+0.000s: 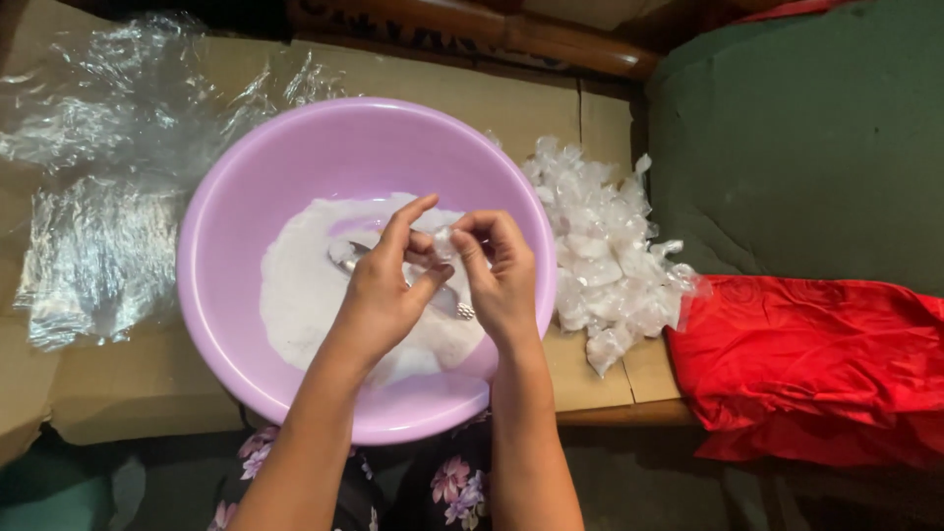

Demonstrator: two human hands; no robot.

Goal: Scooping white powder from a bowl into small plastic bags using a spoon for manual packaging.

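A wide purple plastic basin (246, 187) sits on flattened cardboard and holds a layer of white powder (300, 285) with a metal spoon (346, 254) lying in it. Over the basin, my left hand (383, 290) and my right hand (501, 270) meet, pinching a small clear plastic packet (442, 241) between their fingertips. The packet looks filled with white powder. Part of the spoon's handle is hidden under my hands.
A heap of small filled clear packets (610, 256) lies right of the basin on the cardboard (610, 379). Crumpled clear plastic sheets (93, 197) lie at the left. A red cloth (816, 364) and a green cushion (806, 138) are at the right.
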